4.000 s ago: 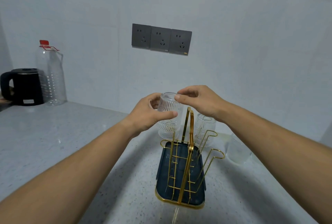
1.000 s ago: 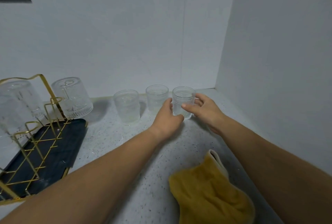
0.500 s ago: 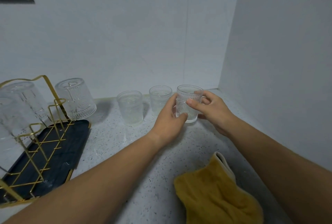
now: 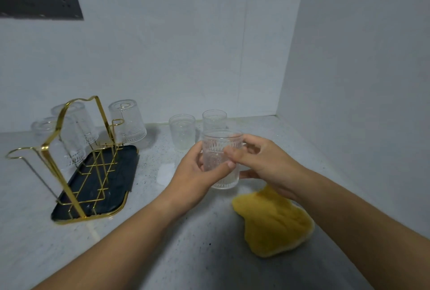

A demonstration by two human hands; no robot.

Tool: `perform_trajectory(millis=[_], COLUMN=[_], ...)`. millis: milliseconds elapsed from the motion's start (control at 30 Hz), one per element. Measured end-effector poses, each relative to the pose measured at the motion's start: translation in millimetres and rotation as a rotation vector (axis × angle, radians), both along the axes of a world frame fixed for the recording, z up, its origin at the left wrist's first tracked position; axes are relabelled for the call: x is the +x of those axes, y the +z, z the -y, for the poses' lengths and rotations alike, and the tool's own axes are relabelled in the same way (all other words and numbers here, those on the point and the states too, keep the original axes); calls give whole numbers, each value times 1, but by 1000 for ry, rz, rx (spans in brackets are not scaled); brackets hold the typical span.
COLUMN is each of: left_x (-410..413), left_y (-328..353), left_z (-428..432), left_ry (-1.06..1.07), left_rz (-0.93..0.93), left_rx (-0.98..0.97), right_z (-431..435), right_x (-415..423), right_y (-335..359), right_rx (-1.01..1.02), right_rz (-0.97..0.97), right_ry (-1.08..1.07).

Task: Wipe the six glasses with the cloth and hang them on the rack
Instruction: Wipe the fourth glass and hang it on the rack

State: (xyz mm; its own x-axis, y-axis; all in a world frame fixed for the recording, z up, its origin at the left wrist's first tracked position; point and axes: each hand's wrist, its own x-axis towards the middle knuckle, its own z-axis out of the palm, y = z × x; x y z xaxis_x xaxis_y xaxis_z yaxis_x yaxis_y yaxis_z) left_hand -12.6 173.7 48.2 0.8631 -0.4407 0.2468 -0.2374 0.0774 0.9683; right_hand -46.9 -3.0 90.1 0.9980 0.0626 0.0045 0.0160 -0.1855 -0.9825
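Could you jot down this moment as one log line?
left hand, right hand: hold glass | cloth: on counter | rack: three hung glasses | two standing glasses

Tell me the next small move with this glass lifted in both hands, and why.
Probably release the right hand and take the yellow cloth. The left hand wraps the upright glass, so it can likely hold it alone, and the cloth lies unheld on the counter under the right wrist. Wiping comes before the rack.

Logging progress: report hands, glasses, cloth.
Left hand, right hand grip one glass. Three glasses hang on rack; two glasses stand on counter. Cloth lies unheld; nothing blocking rack.
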Motion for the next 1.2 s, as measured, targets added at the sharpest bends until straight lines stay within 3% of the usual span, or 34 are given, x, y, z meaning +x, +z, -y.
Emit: perform_trajectory(millis=[133,233,367,600,700,800,967,1200], left_x=[-22,-37,-54,-69,-72,-75,-83,-78], left_y=[-15,-23,-27,-30,-29,-24,-12,1], left_z=[-22,-34,-41,-43,-43,-38,-17,-27], left_ry=[60,73,55,38,38,46,139,288], left_rz=[-136,-217,-281,-350,-371,-364,-270,-165], left_rx=[-78,-119,-151,-208,-232,-252,-295,-364], right_z=[-4,4,13,19,10,-12,-60,-97], right_x=[-27,-50,-64,-64,-69,-74,-82,-112], right_y=[-11,-29,-60,-91,-89,-59,-24,-54], right_rx=[-153,-593,-1064,-1105,-854,-263,453,277], right_rz=[4,90,5,24,101,119,94,201], right_ry=[-91,-108,53,-71,-295,-488,-261,-74])
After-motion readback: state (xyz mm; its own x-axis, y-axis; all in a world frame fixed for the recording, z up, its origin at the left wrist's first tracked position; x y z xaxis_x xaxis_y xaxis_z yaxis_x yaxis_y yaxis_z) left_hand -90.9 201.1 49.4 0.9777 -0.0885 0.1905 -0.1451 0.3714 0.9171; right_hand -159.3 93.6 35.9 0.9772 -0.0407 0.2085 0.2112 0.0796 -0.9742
